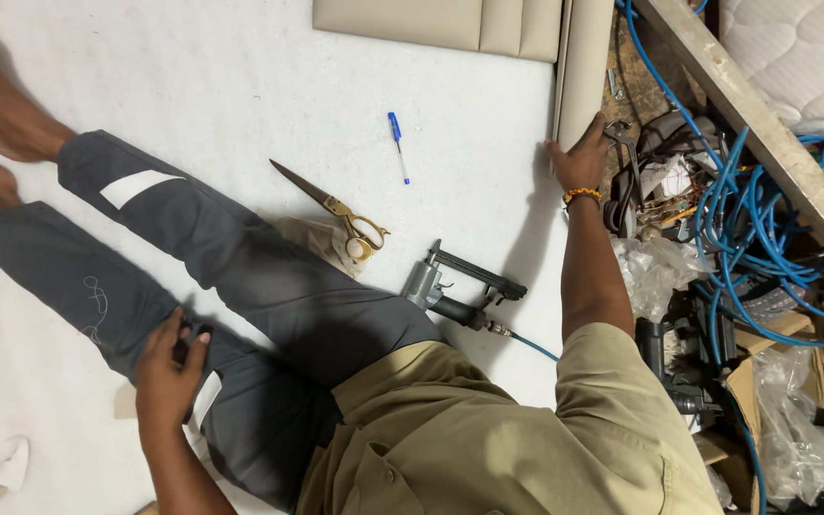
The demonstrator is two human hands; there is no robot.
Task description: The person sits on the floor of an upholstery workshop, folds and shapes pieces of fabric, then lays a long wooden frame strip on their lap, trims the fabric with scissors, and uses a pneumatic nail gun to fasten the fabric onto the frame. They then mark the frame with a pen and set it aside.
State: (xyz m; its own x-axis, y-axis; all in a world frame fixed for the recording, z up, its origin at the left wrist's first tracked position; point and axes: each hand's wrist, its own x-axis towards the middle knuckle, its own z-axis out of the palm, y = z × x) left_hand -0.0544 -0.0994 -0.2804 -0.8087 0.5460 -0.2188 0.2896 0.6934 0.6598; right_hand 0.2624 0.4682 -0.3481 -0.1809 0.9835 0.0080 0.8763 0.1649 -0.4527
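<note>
An upholstery workshop, seen from above: a grey pneumatic staple gun (450, 291) lies at the centre on white padding sheet (240, 86), brass-handled scissors (336, 210) beside it. At twelve o'clock sit beige upholstered panels (450, 24); at three o'clock, tangled blue air hoses (746, 219), and a quilted white mattress (803, 48) at one o'clock.

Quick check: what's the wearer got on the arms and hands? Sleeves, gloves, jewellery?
Both hands are bare, no gloves. The right hand has a beaded wristband in yellow and orange at the wrist. The right arm comes out of a short khaki shirt sleeve, forearm uncovered. The left hand shows no band or watch, and its forearm is bare as far as the frame shows.
</note>
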